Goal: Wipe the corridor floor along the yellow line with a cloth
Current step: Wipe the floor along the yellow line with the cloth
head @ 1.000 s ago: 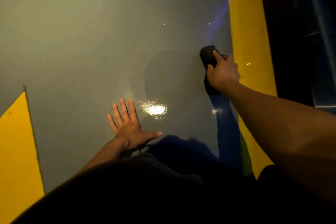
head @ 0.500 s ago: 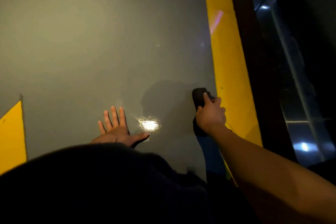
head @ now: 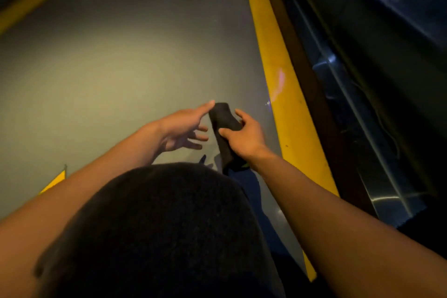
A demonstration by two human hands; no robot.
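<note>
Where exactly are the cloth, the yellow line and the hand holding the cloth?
cloth (head: 221, 116), head view, its upper dark part.
yellow line (head: 285, 113), head view, mid-stripe.
right hand (head: 244, 136), head view, back of hand.

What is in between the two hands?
In the head view, the dark cloth: the right hand grips it, and the left hand touches its top with a fingertip.

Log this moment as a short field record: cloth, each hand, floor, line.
cloth: dark cloth, lifted off the floor, hanging down
right hand: right hand grips the cloth
left hand: left hand open, fingers spread, fingertip touching the cloth's top
floor: grey floor
line: yellow line to the right of the hands
</note>
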